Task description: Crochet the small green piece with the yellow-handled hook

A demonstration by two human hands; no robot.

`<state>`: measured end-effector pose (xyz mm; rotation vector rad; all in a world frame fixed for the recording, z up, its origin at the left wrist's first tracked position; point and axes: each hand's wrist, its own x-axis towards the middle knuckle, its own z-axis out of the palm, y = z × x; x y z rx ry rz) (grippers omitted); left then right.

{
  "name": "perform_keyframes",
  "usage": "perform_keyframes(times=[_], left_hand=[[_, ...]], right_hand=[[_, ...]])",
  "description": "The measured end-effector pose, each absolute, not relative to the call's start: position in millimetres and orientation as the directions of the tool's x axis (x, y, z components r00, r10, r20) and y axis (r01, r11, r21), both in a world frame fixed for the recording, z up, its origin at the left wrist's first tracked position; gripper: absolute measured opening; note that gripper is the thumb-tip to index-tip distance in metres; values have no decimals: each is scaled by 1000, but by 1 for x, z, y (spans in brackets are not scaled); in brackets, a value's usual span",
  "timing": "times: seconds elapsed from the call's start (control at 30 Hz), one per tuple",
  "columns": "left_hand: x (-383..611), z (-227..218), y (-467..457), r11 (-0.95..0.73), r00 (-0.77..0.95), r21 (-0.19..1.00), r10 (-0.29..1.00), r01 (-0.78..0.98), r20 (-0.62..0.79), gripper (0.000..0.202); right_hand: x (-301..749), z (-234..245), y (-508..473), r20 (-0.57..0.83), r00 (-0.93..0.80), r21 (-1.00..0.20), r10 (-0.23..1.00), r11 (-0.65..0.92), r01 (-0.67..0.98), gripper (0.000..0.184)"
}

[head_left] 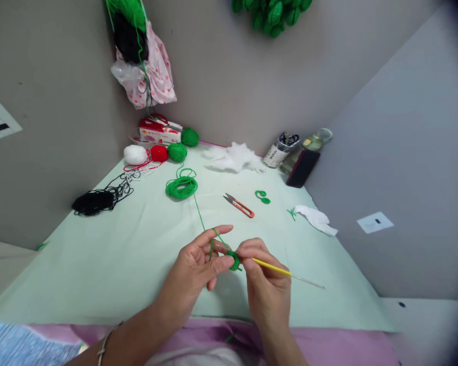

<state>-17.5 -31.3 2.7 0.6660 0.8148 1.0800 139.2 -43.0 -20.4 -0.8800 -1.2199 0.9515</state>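
Between thumb and fingers, my left hand (194,264) pinches a small round green crochet piece (234,261). Green yarn (199,211) loops over the raised left index finger and runs back to a loose coil of green yarn (181,187) on the table. My right hand (267,279) grips a crochet hook (273,266) with a yellow handle, held like a pen. One end of the hook meets the green piece, where fingers partly cover it; the other thin metal end points to the lower right.
Orange thread snips (241,206) lie ahead of my hands, beside a small green crocheted piece (263,197). Black yarn (95,202) rests at the left. White stuffing (234,157), a pen cup (278,152) and a phone (304,168) stand toward the back; a white glove-like cloth (316,219) lies right.
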Motion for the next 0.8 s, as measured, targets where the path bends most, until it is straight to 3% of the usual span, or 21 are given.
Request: perform_keyframes(times=[0.13, 0.27, 0.43, 0.6, 0.7, 0.8], left_hand=[[-15, 4, -29, 350, 231, 799, 935, -489, -268, 69], [-16, 5, -27, 431, 344, 753, 895, -498, -285, 75], [-22, 1, -23, 526, 474, 646, 837, -553, -275, 59], [-28, -3, -19, 561, 553, 598, 803, -573, -223, 45], [-26, -4, -19, 557, 570, 610, 797, -563, -201, 39], [-21, -4, -21, 459, 488, 728, 851, -509, -196, 37]], right_hand=[[142, -21, -43, 334, 68, -937, 940, 339, -88, 10], [143, -21, -39, 282, 62, -941, 957, 289, -178, 10], [143, -16, -32, 168, 99, -914, 981, 193, -358, 20], [149, -6, -28, 30, 5, -865, 1000, 29, -501, 20], [150, -5, -28, -12, -46, -851, 999, -34, -524, 21], [149, -11, -31, 106, -25, -903, 994, 86, -421, 21]])
